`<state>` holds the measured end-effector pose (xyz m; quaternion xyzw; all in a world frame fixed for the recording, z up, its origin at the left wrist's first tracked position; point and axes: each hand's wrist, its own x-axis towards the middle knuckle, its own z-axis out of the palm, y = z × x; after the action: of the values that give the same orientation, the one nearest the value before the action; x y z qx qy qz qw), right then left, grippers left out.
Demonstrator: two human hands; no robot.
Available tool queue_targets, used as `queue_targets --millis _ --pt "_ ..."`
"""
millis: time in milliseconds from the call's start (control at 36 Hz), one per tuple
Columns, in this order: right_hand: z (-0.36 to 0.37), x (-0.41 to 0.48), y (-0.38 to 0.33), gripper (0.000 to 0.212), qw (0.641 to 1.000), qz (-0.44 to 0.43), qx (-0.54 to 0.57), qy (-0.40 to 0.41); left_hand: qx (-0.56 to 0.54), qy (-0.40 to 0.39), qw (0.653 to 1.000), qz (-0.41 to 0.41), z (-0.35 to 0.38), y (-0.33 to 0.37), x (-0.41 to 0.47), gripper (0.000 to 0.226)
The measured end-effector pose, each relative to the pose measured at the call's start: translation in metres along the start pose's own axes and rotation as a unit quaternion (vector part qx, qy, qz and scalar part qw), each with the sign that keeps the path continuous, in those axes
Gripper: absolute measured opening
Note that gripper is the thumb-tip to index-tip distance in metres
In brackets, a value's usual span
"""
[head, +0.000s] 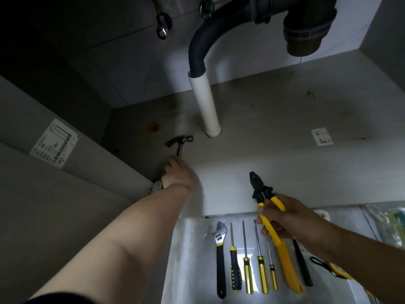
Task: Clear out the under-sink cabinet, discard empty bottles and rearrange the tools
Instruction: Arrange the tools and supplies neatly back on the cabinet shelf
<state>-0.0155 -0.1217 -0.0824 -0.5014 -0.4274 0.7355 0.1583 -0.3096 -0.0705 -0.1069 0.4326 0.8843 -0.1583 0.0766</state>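
Note:
My left hand (pixel 178 174) reaches deep into the cabinet and grips the handle of a claw hammer (pixel 180 142), whose dark head lies on the cabinet floor (pixel 274 154) left of the white pipe. My right hand (pixel 291 218) holds yellow-handled pliers (pixel 266 205) by their handles, jaws pointing up and into the cabinet. On the bright floor in front lies a row of tools: an adjustable wrench (pixel 220 257), several yellow-and-black screwdrivers (pixel 247 262), a yellow utility knife (pixel 288 266) and a black tool (pixel 303 264).
A white drain pipe (pixel 205 104) stands on the cabinet floor with a black corrugated hose (pixel 203 38) entering it. The sink trap (pixel 306 29) hangs at top right. Left side wall carries a label (pixel 53 143). A plastic bag (pixel 388 222) lies at far right.

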Motion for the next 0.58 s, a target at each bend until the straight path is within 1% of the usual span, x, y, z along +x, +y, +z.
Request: queue_targets --millis 56,83,111,139,167,194,222,250,278,306,333,361,389,417,500,583 --pt "0.004 0.0 -0.001 0.018 1.0 -0.001 0.0 -0.005 0.019 0.069 0.997 0.039 0.004 -0.001 -0.017 0.057" --pt "0.006 0.001 -0.002 0.016 1.0 -0.002 0.002 -0.005 0.002 0.108 0.992 0.07 0.006 0.0 -0.027 0.054" --pt "0.009 0.001 -0.004 0.014 1.0 -0.004 0.002 -0.003 -0.047 0.141 0.983 0.108 0.009 0.003 -0.037 0.047" --pt "0.012 0.003 -0.005 0.013 1.0 -0.01 0.0 0.0 -0.133 0.152 0.969 0.142 0.012 0.007 -0.049 0.038" --pt "0.015 0.004 -0.006 0.013 1.0 -0.018 -0.005 0.004 -0.25 0.127 0.947 0.158 0.011 0.014 -0.062 0.028" --pt "0.018 0.005 -0.008 0.012 1.0 -0.027 -0.012 0.009 -0.372 0.067 0.913 0.154 0.009 0.021 -0.075 0.022" --pt "0.021 0.006 -0.009 0.014 0.999 -0.035 -0.02 0.012 -0.48 -0.013 0.867 0.135 0.004 0.028 -0.089 0.023" --pt "0.025 0.008 -0.01 0.017 0.999 -0.045 -0.026 0.009 -0.566 -0.098 0.811 0.107 -0.003 0.033 -0.102 0.03" --pt "0.028 0.008 -0.011 0.021 0.998 -0.056 -0.029 0.001 -0.621 -0.181 0.757 0.092 -0.008 0.037 -0.111 0.04" --pt "0.031 0.009 -0.013 0.027 0.997 -0.068 -0.036 -0.01 -0.638 -0.25 0.722 0.097 -0.013 0.041 -0.118 0.049" --pt "0.033 0.009 -0.015 0.033 0.995 -0.078 -0.051 -0.022 -0.634 -0.301 0.704 0.112 -0.018 0.043 -0.123 0.055" --pt "0.035 0.009 -0.016 0.039 0.994 -0.083 -0.07 -0.033 -0.625 -0.333 0.696 0.117 -0.022 0.044 -0.127 0.059" --pt "0.037 0.009 -0.017 0.043 0.992 -0.082 -0.088 -0.044 -0.62 -0.348 0.694 0.111 -0.025 0.045 -0.13 0.061" --pt "0.037 0.008 -0.018 0.047 0.99 -0.077 -0.1 -0.058 -0.619 -0.348 0.697 0.101 -0.026 0.045 -0.13 0.061" --pt "0.037 0.005 -0.019 0.053 0.988 -0.062 -0.113 -0.08 -0.642 -0.31 0.696 0.082 -0.023 0.047 -0.127 0.048" --pt "0.032 0.004 -0.02 0.05 0.987 -0.057 -0.137 -0.067 -0.682 -0.252 0.685 0.056 -0.013 0.048 -0.117 0.035"
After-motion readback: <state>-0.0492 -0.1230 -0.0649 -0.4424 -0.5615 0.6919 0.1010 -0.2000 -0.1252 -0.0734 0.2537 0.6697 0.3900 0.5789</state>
